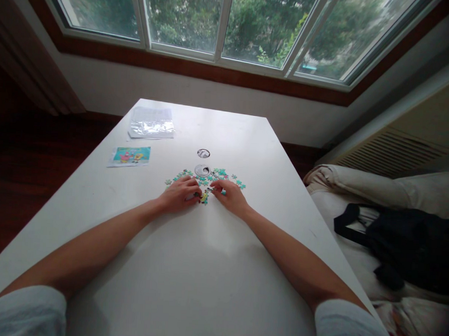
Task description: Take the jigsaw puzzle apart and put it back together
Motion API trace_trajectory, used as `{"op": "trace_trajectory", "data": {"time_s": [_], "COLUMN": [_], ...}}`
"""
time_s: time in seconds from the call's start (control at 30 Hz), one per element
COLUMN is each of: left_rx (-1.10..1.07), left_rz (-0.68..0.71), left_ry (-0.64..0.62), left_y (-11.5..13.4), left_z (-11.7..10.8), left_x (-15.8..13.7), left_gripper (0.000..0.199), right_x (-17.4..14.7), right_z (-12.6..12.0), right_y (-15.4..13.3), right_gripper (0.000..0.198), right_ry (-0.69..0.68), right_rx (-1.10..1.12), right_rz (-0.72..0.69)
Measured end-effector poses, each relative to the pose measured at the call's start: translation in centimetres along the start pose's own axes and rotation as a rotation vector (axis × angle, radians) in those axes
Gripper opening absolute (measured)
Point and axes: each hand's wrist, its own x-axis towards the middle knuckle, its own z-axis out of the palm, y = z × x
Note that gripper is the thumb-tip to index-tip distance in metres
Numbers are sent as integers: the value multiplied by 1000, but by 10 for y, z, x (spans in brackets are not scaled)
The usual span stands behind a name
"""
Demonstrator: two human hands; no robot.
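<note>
1 white table (204, 267) is the work surface, w/ dark wood floor (31, 188) L of table. Beyond table's far edge: 1 window (183, 15), 4 panes in view. R of table: 1 pale sofa (323, 195) w/ 1 black item (408, 243) (type unclear).

Loose puzzle pcs (219, 173), mostly teal, lie around mid-table; long axis of spread runs L–R across table. Small multicolor pc. cluster (203, 199) sits on table between hands, orientation too small to read. Picture card (130, 156), L part of table, long axis approx. L–R.

Qty: card ×1; clear plastic sleeve (151, 123) ×1, table's far L corner; round discs (203, 153) ×2, mid-table; pcs: many, exact ct. unreadable.

L hand (180, 192): fingers curled at cluster. R hand (228, 194): thumb/index bent twd. cluster. Pinch on any pc.: can't tell, either hand.
</note>
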Motion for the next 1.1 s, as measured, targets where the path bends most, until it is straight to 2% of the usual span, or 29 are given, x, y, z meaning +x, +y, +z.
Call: {"op": "trace_trajectory", "data": {"time_s": [0.1, 0.27, 0.43, 0.73, 1.1], "left_rx": [8, 27, 38, 39, 32], "left_rz": [-1, -9, -13, -16, -12], "left_ry": [2, 4, 6, 6, 6], "left_y": [0, 1, -2, -2, -3], "left_z": [0, 0, 2, 3, 3], "left_x": [0, 0, -1, -1, 0], "left_gripper": [11, 10, 10, 10, 11], "right_x": [-1, -3, -3, -5, -5], "right_z": [1, 3, 4, 6, 11], "right_y": [-3, -7, -7, -11, -11], "right_gripper": [8, 7, 6, 2, 13], "right_ry": [-28, -110, -135, -158, -108], "right_rx": [60, 182, 199, 139, -94], "right_rz": [21, 98, 87, 117, -16]}}
